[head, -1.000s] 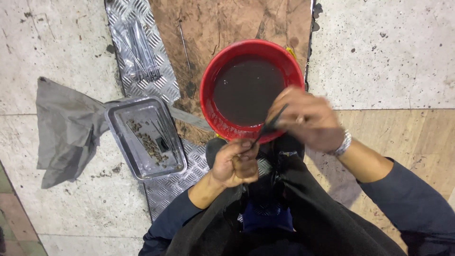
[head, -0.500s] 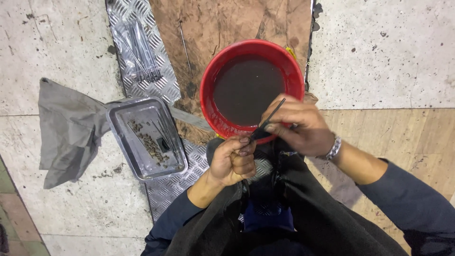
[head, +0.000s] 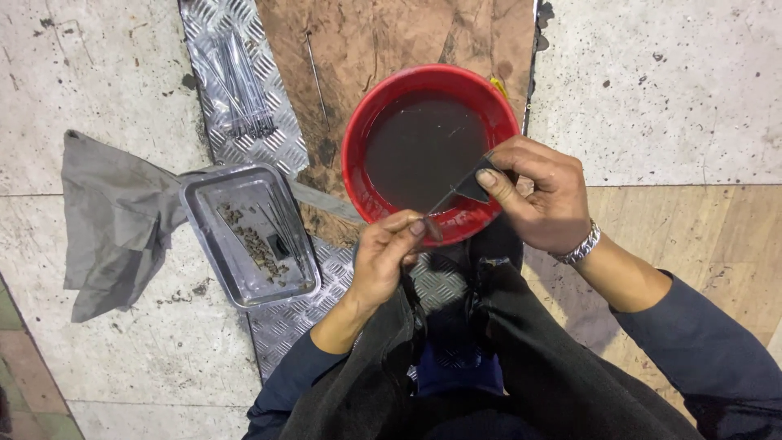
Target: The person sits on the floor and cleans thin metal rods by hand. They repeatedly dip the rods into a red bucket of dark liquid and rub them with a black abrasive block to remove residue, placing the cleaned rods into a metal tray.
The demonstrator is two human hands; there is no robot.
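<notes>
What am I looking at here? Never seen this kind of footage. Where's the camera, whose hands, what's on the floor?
One view only, from a camera worn on a person's head, looking down at their own two bare hands; no robot. The left hand pinches one end of a thin metal rod; the right hand grips its other end with a small dark piece, over a red bowl of dark liquid. On the floor: a metal tray with bits, a grey cloth, more thin rods on a ribbed metal sheet.

Right hand (head: 542,200) lifted higher over red bowl (head: 358,138).
</notes>
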